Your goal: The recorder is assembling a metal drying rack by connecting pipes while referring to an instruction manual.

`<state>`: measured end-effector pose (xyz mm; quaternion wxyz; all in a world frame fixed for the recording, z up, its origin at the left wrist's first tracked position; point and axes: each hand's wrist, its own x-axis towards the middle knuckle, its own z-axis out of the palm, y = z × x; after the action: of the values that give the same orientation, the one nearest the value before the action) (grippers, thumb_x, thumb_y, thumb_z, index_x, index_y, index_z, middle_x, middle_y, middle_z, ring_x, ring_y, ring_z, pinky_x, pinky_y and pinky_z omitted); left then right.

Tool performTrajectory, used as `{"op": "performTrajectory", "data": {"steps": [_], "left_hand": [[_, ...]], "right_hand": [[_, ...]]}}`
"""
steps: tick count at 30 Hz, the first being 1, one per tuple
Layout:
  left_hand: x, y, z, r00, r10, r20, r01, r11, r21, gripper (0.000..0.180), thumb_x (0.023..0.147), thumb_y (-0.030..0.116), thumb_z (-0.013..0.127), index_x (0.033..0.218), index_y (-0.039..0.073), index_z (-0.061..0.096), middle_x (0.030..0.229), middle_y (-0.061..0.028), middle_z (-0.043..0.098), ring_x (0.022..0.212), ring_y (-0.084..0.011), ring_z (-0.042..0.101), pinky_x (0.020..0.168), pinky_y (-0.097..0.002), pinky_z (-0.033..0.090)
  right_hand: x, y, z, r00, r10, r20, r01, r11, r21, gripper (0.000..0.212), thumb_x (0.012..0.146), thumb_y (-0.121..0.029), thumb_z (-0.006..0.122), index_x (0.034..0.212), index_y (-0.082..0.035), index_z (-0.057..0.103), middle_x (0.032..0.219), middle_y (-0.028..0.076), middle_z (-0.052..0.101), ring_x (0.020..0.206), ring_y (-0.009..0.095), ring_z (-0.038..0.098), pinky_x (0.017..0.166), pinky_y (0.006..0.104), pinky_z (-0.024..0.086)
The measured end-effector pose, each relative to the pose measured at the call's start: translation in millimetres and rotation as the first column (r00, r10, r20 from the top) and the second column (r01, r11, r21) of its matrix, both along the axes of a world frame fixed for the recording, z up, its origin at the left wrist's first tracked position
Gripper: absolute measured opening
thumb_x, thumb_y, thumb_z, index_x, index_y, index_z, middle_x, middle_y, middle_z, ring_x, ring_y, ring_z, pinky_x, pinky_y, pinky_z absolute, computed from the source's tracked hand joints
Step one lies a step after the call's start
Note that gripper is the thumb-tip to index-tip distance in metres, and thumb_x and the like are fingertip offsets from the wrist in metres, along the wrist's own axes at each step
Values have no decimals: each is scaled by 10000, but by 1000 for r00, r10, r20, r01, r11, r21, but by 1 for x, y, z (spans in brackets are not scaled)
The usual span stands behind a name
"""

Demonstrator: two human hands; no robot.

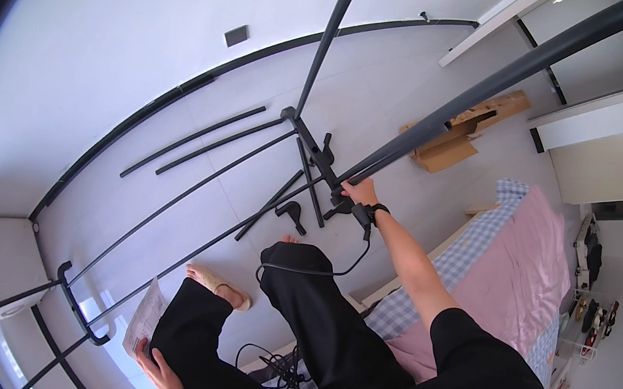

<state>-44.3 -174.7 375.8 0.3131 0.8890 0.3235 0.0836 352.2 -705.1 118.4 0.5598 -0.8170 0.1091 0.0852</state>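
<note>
A black tube frame (305, 132), which looks like a garment rack, stands over the floor with tall poles rising toward me. My right hand (361, 192) is closed round the lower end of a thick pole (464, 105), beside the joint of the base bar. Two long thin rods (189, 195) run from that bar to a curved end bar (82, 315) at the left. Low at the left, my left hand (164, 379) holds a printed paper sheet (145, 319) beside my knee; part of that hand is hidden.
Loose black tubes (193, 142) and black angled fittings (292, 216) lie on the pale floor. An opened cardboard box (449, 147) sits farther off. At the right is a bed with a pink cover (517, 284). A black cable (291, 375) coils by my legs.
</note>
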Motion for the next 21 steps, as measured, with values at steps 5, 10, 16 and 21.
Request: {"op": "performTrajectory", "data": {"steps": [5,10,16,21], "left_hand": [[-2,6,18,1000,30,-7,-30,1000,-2,403,1024,212,474,1317,-64,491,1280,-246,543,1205,-381,500,1080,-440,342],[18,-6,16,1000,29,12,-28,997,-71,364,999,161,495,1311,-27,492,1283,-223,525,1229,-364,482,1085,-423,328],[6,2,28,999,53,3,-52,997,-63,367,968,149,501,1287,-31,508,1257,-239,532,1201,-386,491,1074,-442,338],[7,-2,25,997,73,-22,-76,988,-131,399,969,202,494,1288,-38,503,1251,-233,528,1188,-378,496,1068,-442,340]], "right_hand": [[-6,32,6,997,74,-25,-76,989,-128,224,828,-157,678,847,66,685,693,121,711,658,206,733,603,332,576],[-44,5,-20,991,130,31,-126,987,-98,200,870,-175,664,937,13,679,811,128,708,778,233,711,699,351,549],[-93,86,10,782,622,37,-452,607,-653,165,801,-238,706,887,-115,638,876,114,648,841,366,639,706,482,516],[-37,176,32,568,819,86,-400,366,-841,181,867,-200,665,948,-68,571,837,104,644,830,309,659,644,435,537]]}}
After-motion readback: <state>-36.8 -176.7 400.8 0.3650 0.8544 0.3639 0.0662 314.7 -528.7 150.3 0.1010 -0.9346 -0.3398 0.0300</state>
